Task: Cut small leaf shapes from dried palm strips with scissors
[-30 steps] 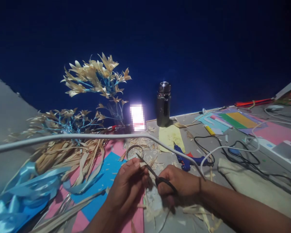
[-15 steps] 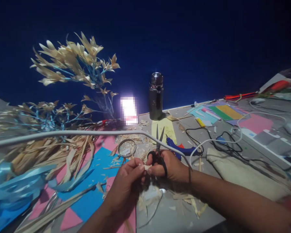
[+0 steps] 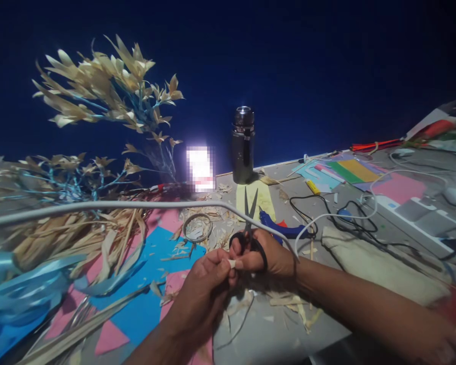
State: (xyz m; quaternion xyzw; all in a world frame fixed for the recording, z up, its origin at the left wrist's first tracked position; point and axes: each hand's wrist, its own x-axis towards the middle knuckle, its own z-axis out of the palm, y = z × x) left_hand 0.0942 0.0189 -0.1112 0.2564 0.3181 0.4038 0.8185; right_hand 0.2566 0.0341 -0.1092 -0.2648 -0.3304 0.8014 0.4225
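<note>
Between the fingertips of my left hand point(image 3: 209, 276) is a small pale piece of dried husk point(image 3: 232, 263), pinched by thumb and forefinger. My right hand point(image 3: 264, 253) is closed around the black handles of a pair of scissors point(image 3: 250, 218), and its thumb tip meets the husk piece from the other side. The scissor blades point away from me, slightly parted, with nothing between them. Husk scraps point(image 3: 220, 233) lie scattered just beyond my hands, beside a roll of tape or ring point(image 3: 197, 227). My other left-hand fingers are curled and partly hidden.
A white cable point(image 3: 137, 205) crosses in front. A dark flask point(image 3: 243, 152) stands at the back, near a blue glue gun point(image 3: 285, 230). Husk flower branches point(image 3: 110, 96) rise at left above blue ribbon point(image 3: 19, 289) and blue paper point(image 3: 137, 314). A cloth roll point(image 3: 372, 263) lies right.
The scissors' blades have spread slightly further apart. Both hands still meet at the small husk piece, which shows a little more clearly. The view has shifted slightly.
</note>
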